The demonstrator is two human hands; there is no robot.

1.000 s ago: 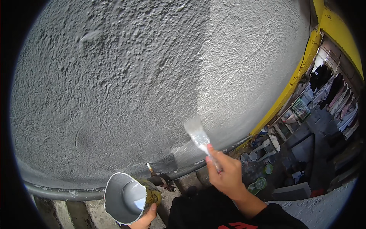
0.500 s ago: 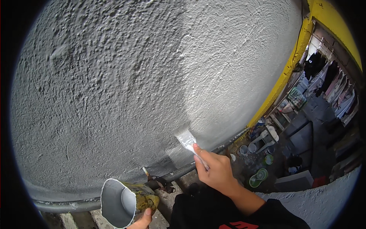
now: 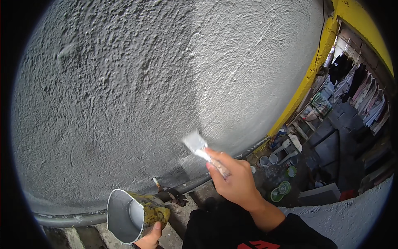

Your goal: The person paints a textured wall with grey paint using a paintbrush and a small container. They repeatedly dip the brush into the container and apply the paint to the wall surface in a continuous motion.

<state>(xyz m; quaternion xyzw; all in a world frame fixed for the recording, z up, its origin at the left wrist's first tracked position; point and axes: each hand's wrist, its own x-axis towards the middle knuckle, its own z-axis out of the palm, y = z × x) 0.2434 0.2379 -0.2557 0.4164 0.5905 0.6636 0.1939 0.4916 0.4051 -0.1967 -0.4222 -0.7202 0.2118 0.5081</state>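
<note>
My right hand (image 3: 238, 180) is closed around the handle of a flat paintbrush (image 3: 195, 143), whose bristles are blurred and point up and left at the wall. Rough grey plaster (image 3: 103, 103) covers the wall's left part; a brighter white painted area (image 3: 244, 70) lies to the right, and the brush is at the border between them. At the lower left, my left hand (image 3: 150, 238) grips a cut-open paint container (image 3: 154, 211), yellow and dark outside and grey within. Its mouth tilts toward the left. Most of the left fingers are hidden behind it.
A grey pipe (image 3: 78, 220) runs along the wall's foot, with a small pipe stub (image 3: 155, 181) near the container. A yellow frame (image 3: 304, 89) edges the wall at right. Beyond and below are hanging clothes (image 3: 367, 91), small buckets (image 3: 265, 161) and a green basin (image 3: 281, 190).
The brush and my right hand have shifted slightly left and up along the wall. The container has moved a little left and up in view.
</note>
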